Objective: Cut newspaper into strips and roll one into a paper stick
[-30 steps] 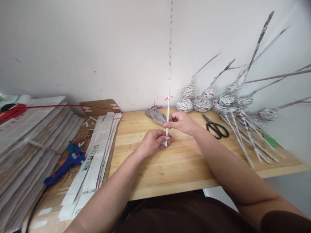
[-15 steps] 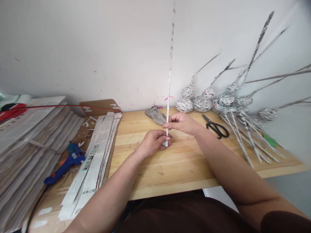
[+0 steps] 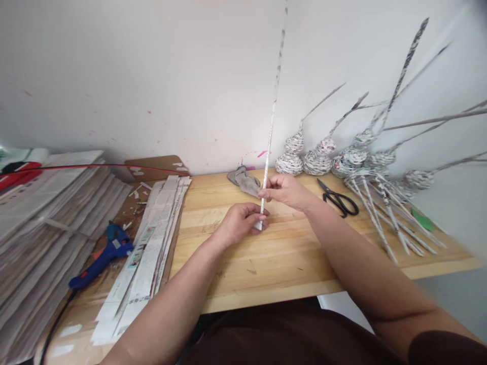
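A long thin rolled newspaper tube [image 3: 272, 116] stands nearly upright over the wooden table [image 3: 289, 258], its top leaning slightly right and running out of the top of the view. My left hand [image 3: 239, 223] is closed around its bottom end, just above the tabletop. My right hand [image 3: 285, 191] pinches the tube a little higher up, fingers pressed together on it.
Black scissors [image 3: 338, 200] lie right of my hands. Woven paper coils with long spokes [image 3: 361, 162] stand along the wall at the right. A grey cloth [image 3: 243, 180] lies behind the hands. Newspaper strips [image 3: 152, 243], a blue glue gun [image 3: 102, 256] and stacked newspapers [image 3: 41, 218] fill the left.
The tube's top has tilted to the right. My right hand has shifted slightly up and right along it. My left hand has stayed in place.
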Tool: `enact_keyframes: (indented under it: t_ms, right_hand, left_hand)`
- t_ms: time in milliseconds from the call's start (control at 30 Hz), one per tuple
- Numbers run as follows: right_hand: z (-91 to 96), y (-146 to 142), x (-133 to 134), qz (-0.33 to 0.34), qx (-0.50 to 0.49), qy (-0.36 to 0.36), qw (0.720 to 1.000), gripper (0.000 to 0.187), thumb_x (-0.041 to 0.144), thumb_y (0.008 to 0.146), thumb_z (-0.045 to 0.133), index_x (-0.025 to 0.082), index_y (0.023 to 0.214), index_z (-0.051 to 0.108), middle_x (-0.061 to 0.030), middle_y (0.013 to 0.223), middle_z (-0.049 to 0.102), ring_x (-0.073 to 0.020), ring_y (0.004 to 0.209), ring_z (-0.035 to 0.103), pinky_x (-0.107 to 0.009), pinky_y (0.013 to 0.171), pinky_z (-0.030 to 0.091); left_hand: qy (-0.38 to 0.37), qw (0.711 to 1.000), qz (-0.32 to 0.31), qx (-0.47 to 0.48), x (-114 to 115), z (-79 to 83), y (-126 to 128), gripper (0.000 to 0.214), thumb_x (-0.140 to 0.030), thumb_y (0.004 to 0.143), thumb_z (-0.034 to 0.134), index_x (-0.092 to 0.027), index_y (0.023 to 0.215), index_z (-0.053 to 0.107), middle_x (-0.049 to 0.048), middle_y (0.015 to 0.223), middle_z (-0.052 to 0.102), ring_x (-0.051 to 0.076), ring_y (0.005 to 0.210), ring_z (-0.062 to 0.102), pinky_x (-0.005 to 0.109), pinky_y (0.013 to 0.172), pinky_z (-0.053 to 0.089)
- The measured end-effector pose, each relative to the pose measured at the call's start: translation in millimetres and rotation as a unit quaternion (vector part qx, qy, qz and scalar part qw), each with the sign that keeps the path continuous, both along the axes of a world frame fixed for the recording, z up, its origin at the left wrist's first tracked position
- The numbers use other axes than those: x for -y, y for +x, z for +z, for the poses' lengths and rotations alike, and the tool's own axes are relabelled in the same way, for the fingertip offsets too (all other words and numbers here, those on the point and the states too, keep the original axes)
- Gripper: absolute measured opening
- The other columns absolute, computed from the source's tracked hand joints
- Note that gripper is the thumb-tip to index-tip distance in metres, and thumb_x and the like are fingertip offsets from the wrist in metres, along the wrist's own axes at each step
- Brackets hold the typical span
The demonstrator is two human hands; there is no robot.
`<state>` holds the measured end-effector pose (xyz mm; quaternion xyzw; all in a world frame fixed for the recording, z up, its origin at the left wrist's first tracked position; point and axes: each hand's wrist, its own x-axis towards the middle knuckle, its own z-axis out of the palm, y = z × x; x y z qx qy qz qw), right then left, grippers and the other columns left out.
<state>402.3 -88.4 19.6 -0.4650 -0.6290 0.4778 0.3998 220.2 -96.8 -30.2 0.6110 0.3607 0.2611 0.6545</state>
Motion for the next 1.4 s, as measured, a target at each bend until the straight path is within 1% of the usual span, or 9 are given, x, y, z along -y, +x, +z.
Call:
enact_keyframes:
  t_ms: [133, 267, 433, 633, 900, 1067, 1233, 1300, 1400]
  right_hand:
    - [-1.5, 0, 0, 0.038, 0.008, 0.005, 0.999, 0.029, 0.041, 0.064, 0.079, 0.015, 0.070, 0.068, 0.0002, 0.068, 0.064, -0.0130, 0.067, 0.055, -0.027, 0.064, 0.043]
    - [-8.5, 1, -3, -0.037, 0.001, 0.035, 0.999, 0.034, 0.041, 0.058, 0.084, 0.016, 0.062, 0.061, 0.0042, 0.058, 0.054, -0.0100, 0.057, 0.048, -0.025, 0.055, 0.037]
    - [-12.4, 0, -4, -0.010, -0.016, 0.069, 0.997, 0.031, 0.042, 0.065, 0.081, 0.015, 0.078, 0.070, -0.0011, 0.070, 0.065, -0.0132, 0.064, 0.056, -0.027, 0.060, 0.043]
    - [-9.5, -8, -1, -0.080, -0.051, 0.150, 0.984, 0.025, 0.038, 0.067, 0.081, 0.017, 0.077, 0.073, -0.0029, 0.069, 0.067, -0.0168, 0.067, 0.060, -0.029, 0.061, 0.047]
    - [-16.1, -31, 7, -0.179, -0.043, 0.284, 0.941, 0.014, 0.030, 0.073, 0.078, 0.018, 0.078, 0.073, -0.0033, 0.074, 0.069, -0.0124, 0.060, 0.057, -0.025, 0.055, 0.044]
    - [-22.1, -58, 12, -0.212, -0.144, 0.188, 0.948, 0.024, 0.039, 0.072, 0.078, 0.018, 0.074, 0.066, -0.0001, 0.061, 0.065, -0.0117, 0.055, 0.057, -0.024, 0.053, 0.045]
    - [-25.3, -82, 21, -0.250, -0.274, 0.000, 0.929, 0.039, 0.050, 0.066, 0.079, 0.019, 0.073, 0.056, 0.0060, 0.052, 0.053, -0.0078, 0.043, 0.047, -0.019, 0.036, 0.028]
    - [-22.6, -89, 33, -0.220, -0.291, -0.077, 0.928, 0.043, 0.057, 0.070, 0.073, 0.019, 0.080, 0.057, 0.0057, 0.056, 0.053, -0.0083, 0.044, 0.049, -0.019, 0.036, 0.027]
    - [-11.9, -95, 63, -0.102, -0.186, -0.095, 0.973, 0.045, 0.062, 0.083, 0.057, 0.018, 0.095, 0.062, 0.0027, 0.060, 0.056, -0.0109, 0.046, 0.054, -0.021, 0.037, 0.031]
  left_hand:
    - [-0.002, 1.000, 0.008, 0.003, 0, -0.2, 0, 0.022, -0.031, 0.076, 0.066, -0.013, 0.090, 0.067, 0.0046, 0.073, 0.068, 0.014, 0.064, 0.063, 0.027, 0.060, 0.052]
    - [-0.011, 1.000, 0.021, 0.012, 1, 1.3, 0, 0.021, -0.027, 0.076, 0.067, -0.013, 0.091, 0.066, 0.0040, 0.072, 0.067, 0.013, 0.064, 0.062, 0.025, 0.060, 0.051]
    - [0.008, 0.998, 0.054, 0.018, -5, 4.0, -3, 0.027, -0.023, 0.073, 0.069, -0.015, 0.098, 0.065, 0.0033, 0.075, 0.068, 0.015, 0.072, 0.064, 0.027, 0.062, 0.052]
    - [0.065, 0.987, 0.138, 0.054, -24, 13.7, -22, 0.031, -0.026, 0.063, 0.082, -0.015, 0.090, 0.071, 0.0021, 0.075, 0.072, 0.011, 0.069, 0.064, 0.022, 0.065, 0.048]
    - [-0.104, 0.935, 0.206, 0.270, -36, 17.8, -32, 0.031, -0.020, 0.057, 0.087, -0.013, 0.075, 0.064, 0.0011, 0.068, 0.070, 0.010, 0.064, 0.068, 0.017, 0.060, 0.053]
    - [-0.152, 0.891, 0.241, 0.353, -39, 17.8, -30, 0.015, -0.009, 0.070, 0.077, -0.012, 0.076, 0.064, 0.0020, 0.073, 0.071, 0.011, 0.069, 0.071, 0.014, 0.060, 0.056]
    - [-0.167, 0.851, 0.261, 0.423, -37, 22.1, -26, 0.009, -0.009, 0.081, 0.067, -0.011, 0.073, 0.064, 0.0028, 0.073, 0.071, 0.013, 0.077, 0.072, 0.016, 0.067, 0.059]
    - [-0.170, 0.841, 0.271, 0.436, -36, 24.0, -26, 0.013, -0.010, 0.083, 0.065, -0.011, 0.071, 0.063, 0.0018, 0.071, 0.069, 0.012, 0.074, 0.071, 0.015, 0.064, 0.058]
    - [-0.180, 0.828, 0.291, 0.445, -35, 25.9, -28, 0.014, -0.012, 0.086, 0.062, -0.011, 0.072, 0.062, 0.0008, 0.069, 0.066, 0.008, 0.067, 0.068, 0.011, 0.057, 0.055]
